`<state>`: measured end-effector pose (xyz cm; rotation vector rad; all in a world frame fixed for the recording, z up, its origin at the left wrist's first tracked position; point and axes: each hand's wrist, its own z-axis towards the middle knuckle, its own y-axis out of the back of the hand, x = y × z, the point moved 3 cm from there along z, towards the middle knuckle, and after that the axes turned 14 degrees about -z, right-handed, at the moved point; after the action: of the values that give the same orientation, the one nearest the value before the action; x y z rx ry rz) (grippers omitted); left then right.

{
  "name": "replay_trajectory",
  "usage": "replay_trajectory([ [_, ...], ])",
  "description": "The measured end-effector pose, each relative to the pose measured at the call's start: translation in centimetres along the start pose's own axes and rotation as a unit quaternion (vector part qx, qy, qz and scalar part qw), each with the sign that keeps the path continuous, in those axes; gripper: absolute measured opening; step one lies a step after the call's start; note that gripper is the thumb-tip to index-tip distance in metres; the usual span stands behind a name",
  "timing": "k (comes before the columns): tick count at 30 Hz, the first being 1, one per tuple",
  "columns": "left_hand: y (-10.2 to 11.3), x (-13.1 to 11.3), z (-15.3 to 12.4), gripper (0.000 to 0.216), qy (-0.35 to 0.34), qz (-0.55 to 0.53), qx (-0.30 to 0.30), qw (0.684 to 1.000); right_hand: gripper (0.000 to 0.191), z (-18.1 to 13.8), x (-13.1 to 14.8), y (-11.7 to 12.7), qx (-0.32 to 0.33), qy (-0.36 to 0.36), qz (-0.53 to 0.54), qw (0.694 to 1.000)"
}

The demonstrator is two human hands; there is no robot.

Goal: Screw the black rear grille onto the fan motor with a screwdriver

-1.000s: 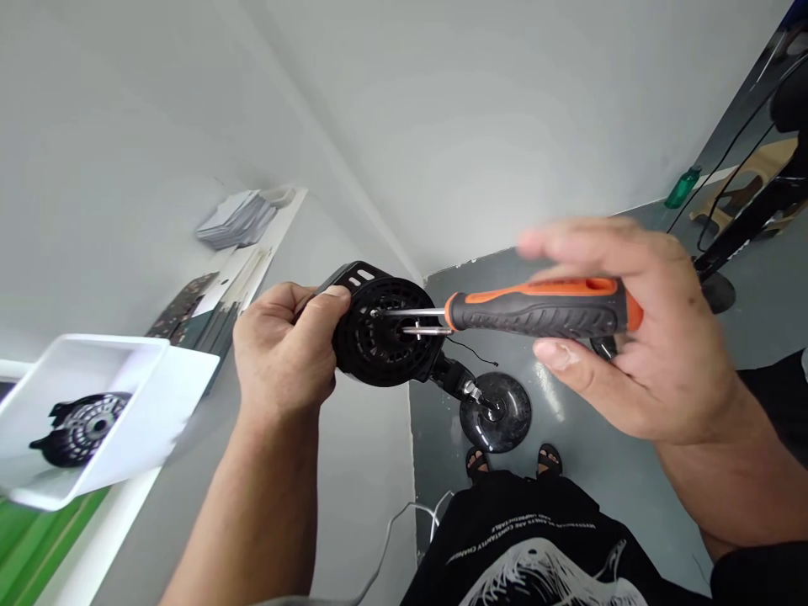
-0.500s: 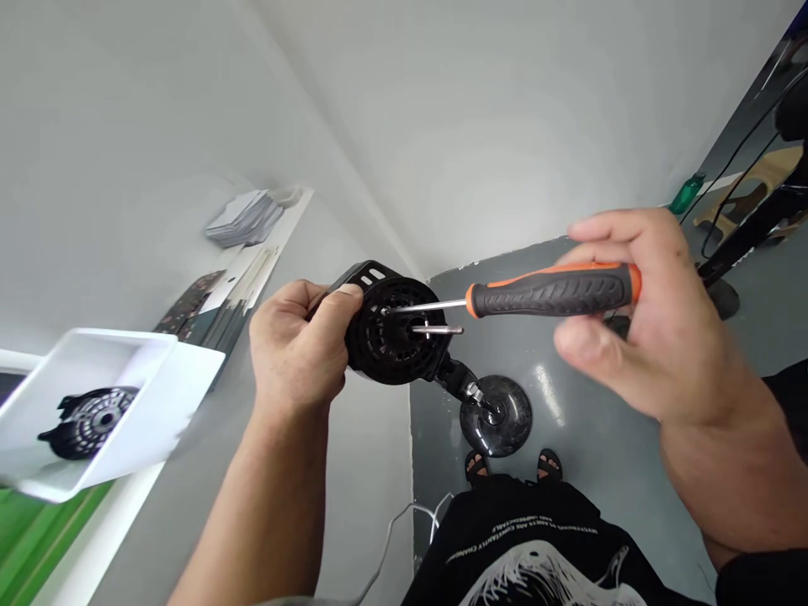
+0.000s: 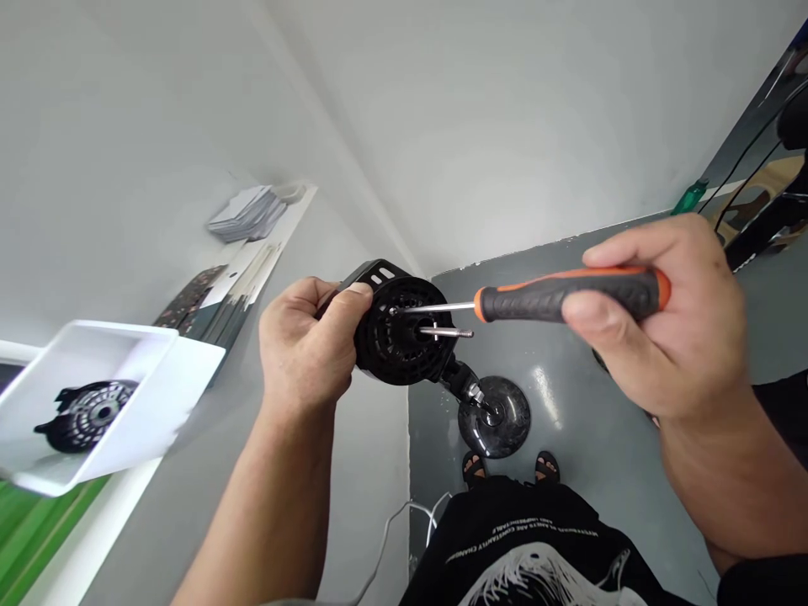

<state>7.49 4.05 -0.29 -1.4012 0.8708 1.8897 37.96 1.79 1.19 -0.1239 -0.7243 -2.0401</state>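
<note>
Grey floor lay open on the right, with a white wall far behind. Along the left ran a counter, a white tray at its near edge. Left hand was wrapped tight around a black motor housing, held mid-air above a round black base. Right hand was closed on an orange-black screwdriver, its tip touching the housing's face.
</note>
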Motion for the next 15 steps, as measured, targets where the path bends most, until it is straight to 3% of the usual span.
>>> replay_trajectory([
  [4, -0.1, 0.0, -0.1, 0.026, 0.009, -0.004, -0.002, 1.0, 0.039, 0.0, 0.7, -0.1, 0.046, -0.001, 0.019, 0.999],
  [8, -0.2, 0.0, 0.0, 0.026, 0.005, -0.007, -0.001, 1.0, 0.017, 0.2, 0.8, 0.2, 0.033, -0.011, 0.013, 0.999],
  [11, -0.2, -0.1, 0.1, 0.027, 0.003, -0.011, 0.003, 1.0, 0.038, 0.2, 0.0, 0.4, 0.038, -0.048, 0.007, 0.998],
  [13, -0.2, -0.2, 0.0, 0.027, 0.008, -0.006, 0.001, 1.0, 0.056, 0.2, -0.1, 0.4, 0.057, -0.026, 0.028, 0.998],
  [15, -0.3, -0.3, -0.1, 0.028, 0.016, 0.002, -0.002, 1.0, 0.05, 0.3, 0.0, 0.5, 0.054, 0.004, 0.016, 0.998],
])
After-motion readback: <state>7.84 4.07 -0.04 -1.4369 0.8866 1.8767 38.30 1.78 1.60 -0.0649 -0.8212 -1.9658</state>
